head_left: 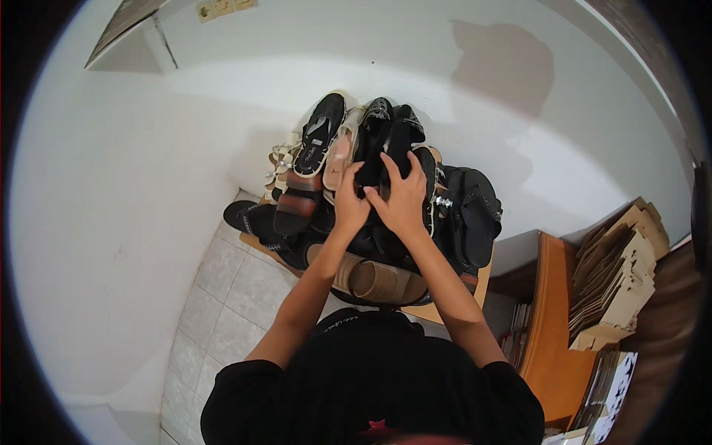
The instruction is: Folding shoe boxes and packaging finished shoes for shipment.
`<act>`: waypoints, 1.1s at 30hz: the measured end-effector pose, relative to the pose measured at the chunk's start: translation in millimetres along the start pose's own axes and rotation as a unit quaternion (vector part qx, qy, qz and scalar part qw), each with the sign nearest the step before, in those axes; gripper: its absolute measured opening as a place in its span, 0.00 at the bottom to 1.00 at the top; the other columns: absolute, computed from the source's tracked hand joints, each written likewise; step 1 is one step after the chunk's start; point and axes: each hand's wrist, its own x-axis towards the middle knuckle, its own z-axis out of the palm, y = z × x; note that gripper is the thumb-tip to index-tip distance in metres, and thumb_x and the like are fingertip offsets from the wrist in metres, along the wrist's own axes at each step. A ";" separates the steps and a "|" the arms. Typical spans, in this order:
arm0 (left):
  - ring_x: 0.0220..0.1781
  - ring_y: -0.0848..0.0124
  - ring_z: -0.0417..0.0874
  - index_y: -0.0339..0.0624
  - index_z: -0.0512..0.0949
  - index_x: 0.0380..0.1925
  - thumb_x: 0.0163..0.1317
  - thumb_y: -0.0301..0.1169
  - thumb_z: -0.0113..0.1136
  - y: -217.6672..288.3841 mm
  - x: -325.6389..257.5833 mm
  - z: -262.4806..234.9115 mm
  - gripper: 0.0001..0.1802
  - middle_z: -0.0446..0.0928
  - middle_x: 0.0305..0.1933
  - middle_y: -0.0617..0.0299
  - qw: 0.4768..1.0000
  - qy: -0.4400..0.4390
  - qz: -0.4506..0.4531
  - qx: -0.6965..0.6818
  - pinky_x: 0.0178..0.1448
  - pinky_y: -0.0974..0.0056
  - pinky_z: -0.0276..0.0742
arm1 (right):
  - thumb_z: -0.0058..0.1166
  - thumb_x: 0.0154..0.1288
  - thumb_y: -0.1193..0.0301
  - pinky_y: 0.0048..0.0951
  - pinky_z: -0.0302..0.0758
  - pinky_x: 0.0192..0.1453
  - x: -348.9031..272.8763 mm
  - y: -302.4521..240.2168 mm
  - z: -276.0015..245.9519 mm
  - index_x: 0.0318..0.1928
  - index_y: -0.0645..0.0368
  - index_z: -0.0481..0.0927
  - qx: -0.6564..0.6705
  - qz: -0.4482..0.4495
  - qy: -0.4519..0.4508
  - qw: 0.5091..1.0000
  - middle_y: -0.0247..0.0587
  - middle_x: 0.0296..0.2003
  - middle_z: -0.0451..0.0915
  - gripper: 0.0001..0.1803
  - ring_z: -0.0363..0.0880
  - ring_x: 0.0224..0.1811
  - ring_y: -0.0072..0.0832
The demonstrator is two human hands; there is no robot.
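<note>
A pair of black flat shoes stands side by side in the pile's middle, toes toward the wall: the left shoe (pixel 374 122) and the right shoe (pixel 404 130), both with patterned toe caps. My left hand (pixel 351 204) is closed at the heel end of the left one. Around the heel end of the right one curl the fingers of my right hand (pixel 404 204), thumb toward the other hand. To their left lie a beige shoe with a pink insole (pixel 339 152) and a black slip-on with pale edging (pixel 320 137). My fingers partly hide both heels.
Shoes crowd a small wooden table (pixel 480 285): black slippers (pixel 475 215) at right, brown-strapped sandals (pixel 371 280) in front, cream sandals (pixel 280 167) at left. A white wall (pixel 297 74) rises behind. Right of me, an orange-brown cabinet (pixel 552 311) bears folded cardboard (pixel 612 278).
</note>
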 end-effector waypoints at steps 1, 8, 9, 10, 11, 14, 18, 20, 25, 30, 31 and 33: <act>0.49 0.55 0.74 0.39 0.69 0.49 0.44 0.19 0.61 0.0 0.3 1.8 0.27 0.69 0.53 0.52 0.999 -0.007 0.033 -0.017 0.50 0.62 0.71 | 0.61 0.47 0.56 0.59 0.54 0.60 4.8 -4.2 3.3 0.62 0.41 0.63 -0.039 0.009 -0.023 0.999 0.58 0.61 0.54 0.39 0.53 0.58 0.62; 0.56 0.51 0.70 0.37 0.68 0.36 0.40 0.12 0.55 7.5 18.1 -9.0 0.20 0.68 0.58 0.49 0.994 -0.066 0.089 0.023 0.57 0.57 0.67 | 0.65 0.43 0.60 0.66 0.62 0.51 28.5 -12.9 -5.1 0.62 0.27 0.62 -0.161 0.066 -0.156 0.972 0.48 0.60 0.55 0.42 0.59 0.54 0.62; 0.56 0.51 0.70 0.37 0.68 0.36 0.40 0.12 0.55 9.9 19.8 -9.8 0.20 0.68 0.58 0.49 0.993 -0.073 0.088 0.020 0.57 0.57 0.67 | 0.65 0.43 0.62 0.65 0.65 0.49 31.6 -11.7 -5.1 0.62 0.28 0.63 -0.112 0.089 -0.191 0.971 0.47 0.60 0.56 0.42 0.60 0.53 0.61; 0.55 0.51 0.71 0.36 0.68 0.35 0.40 0.11 0.55 14.3 21.9 -12.0 0.19 0.67 0.60 0.49 0.994 -0.087 0.060 -0.004 0.54 0.59 0.68 | 0.65 0.43 0.64 0.62 0.68 0.45 34.9 -13.0 -5.2 0.59 0.31 0.67 -0.107 0.085 -0.204 0.969 0.46 0.59 0.56 0.38 0.62 0.51 0.60; 0.55 0.52 0.72 0.35 0.68 0.33 0.39 0.11 0.54 15.4 23.6 -13.1 0.18 0.66 0.61 0.49 0.994 -0.101 0.032 -0.027 0.51 0.60 0.69 | 0.65 0.43 0.64 0.62 0.68 0.45 37.1 -14.9 -6.6 0.59 0.31 0.67 -0.109 0.091 -0.203 0.969 0.46 0.59 0.56 0.38 0.62 0.51 0.60; 0.53 0.54 0.74 0.34 0.70 0.29 0.39 0.10 0.53 9.7 26.2 -14.2 0.15 0.66 0.61 0.51 0.990 -0.069 0.115 0.030 0.44 0.65 0.71 | 0.65 0.42 0.66 0.57 0.69 0.45 40.1 -14.5 -8.5 0.49 0.42 0.73 -0.101 0.055 -0.182 0.977 0.46 0.57 0.59 0.29 0.63 0.50 0.58; 0.52 0.55 0.75 0.34 0.72 0.28 0.40 0.10 0.52 29.2 29.4 -7.5 0.13 0.67 0.61 0.51 0.984 -0.068 0.163 0.002 0.39 0.66 0.72 | 0.67 0.39 0.64 0.48 0.65 0.45 45.5 2.6 -16.1 0.36 0.52 0.74 -0.049 -0.076 -0.094 0.992 0.46 0.51 0.65 0.21 0.63 0.48 0.52; 0.49 0.58 0.77 0.36 0.75 0.30 0.41 0.10 0.53 48.0 33.1 -4.6 0.15 0.66 0.61 0.52 0.966 -0.042 0.254 0.033 0.38 0.67 0.73 | 0.67 0.36 0.63 0.43 0.62 0.47 46.8 10.2 -24.4 0.32 0.55 0.73 -0.030 -0.101 -0.034 0.994 0.47 0.46 0.66 0.21 0.62 0.45 0.47; 0.37 0.68 0.78 0.40 0.77 0.35 0.42 0.11 0.55 74.1 26.6 24.1 0.18 0.65 0.61 0.56 0.975 -0.108 0.189 -0.035 0.33 0.69 0.74 | 0.68 0.34 0.65 0.42 0.63 0.47 50.7 28.4 -65.1 0.27 0.57 0.72 -0.006 -0.099 -0.006 0.995 0.45 0.43 0.66 0.20 0.62 0.44 0.44; 0.38 0.63 0.76 0.44 0.76 0.41 0.44 0.16 0.60 86.2 23.2 52.7 0.21 0.60 0.64 0.55 0.947 -0.173 0.269 -0.013 0.41 0.63 0.74 | 0.69 0.31 0.66 0.38 0.67 0.48 37.4 65.9 -99.4 0.24 0.58 0.71 0.006 -0.083 0.055 0.995 0.46 0.42 0.69 0.21 0.67 0.43 0.43; 0.43 0.61 0.77 0.46 0.75 0.43 0.44 0.18 0.61 89.9 20.1 55.7 0.22 0.58 0.65 0.55 0.939 -0.215 0.268 -0.016 0.44 0.62 0.73 | 0.69 0.31 0.66 0.37 0.68 0.47 27.9 79.4 -101.6 0.23 0.59 0.70 0.006 -0.077 0.067 0.995 0.47 0.43 0.70 0.21 0.69 0.43 0.42; 0.56 0.55 0.70 0.47 0.74 0.45 0.46 0.21 0.62 78.3 14.8 57.5 0.23 0.57 0.66 0.55 0.934 -0.234 0.267 -0.045 0.53 0.57 0.70 | 0.69 0.30 0.67 0.37 0.69 0.47 8.6 98.2 -100.3 0.22 0.59 0.69 0.014 -0.073 0.066 0.995 0.47 0.42 0.70 0.21 0.70 0.42 0.42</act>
